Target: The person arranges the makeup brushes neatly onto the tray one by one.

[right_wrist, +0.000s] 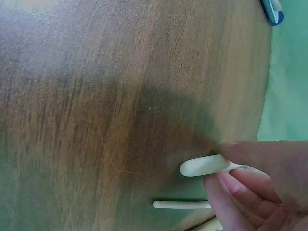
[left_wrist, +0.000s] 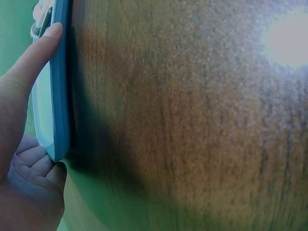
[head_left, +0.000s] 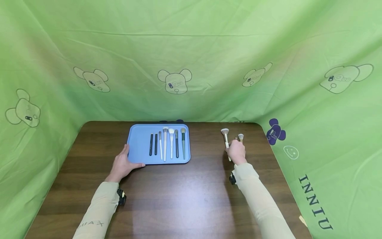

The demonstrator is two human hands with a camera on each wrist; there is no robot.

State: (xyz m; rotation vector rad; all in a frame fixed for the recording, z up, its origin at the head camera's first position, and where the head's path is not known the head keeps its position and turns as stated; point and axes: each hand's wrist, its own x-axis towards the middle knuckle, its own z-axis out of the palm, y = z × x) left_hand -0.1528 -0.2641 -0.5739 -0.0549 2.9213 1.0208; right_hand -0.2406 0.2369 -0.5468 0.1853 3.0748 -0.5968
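Observation:
A makeup brush (head_left: 225,132) with a white handle is pinched between the thumb and fingers of my right hand (head_left: 237,152). Its rounded white handle end (right_wrist: 204,166) sticks out past the fingertips in the right wrist view. A second white handle (right_wrist: 180,204) lies below it there. Another brush head (head_left: 240,136) shows just beyond the hand, its handle mostly hidden. My left hand (head_left: 122,165) holds the near left corner of a blue tray (head_left: 137,142), thumb along the front rim and fingers at the left side. In the tray several makeup brushes (head_left: 165,142) lie side by side, bristles away from me.
The brown wooden table (head_left: 179,196) has rounded far corners. A green curtain (head_left: 191,49) with bear prints hangs behind it and along both sides. The left part of the tray is bare, and brown tabletop separates the tray from the brushes at right.

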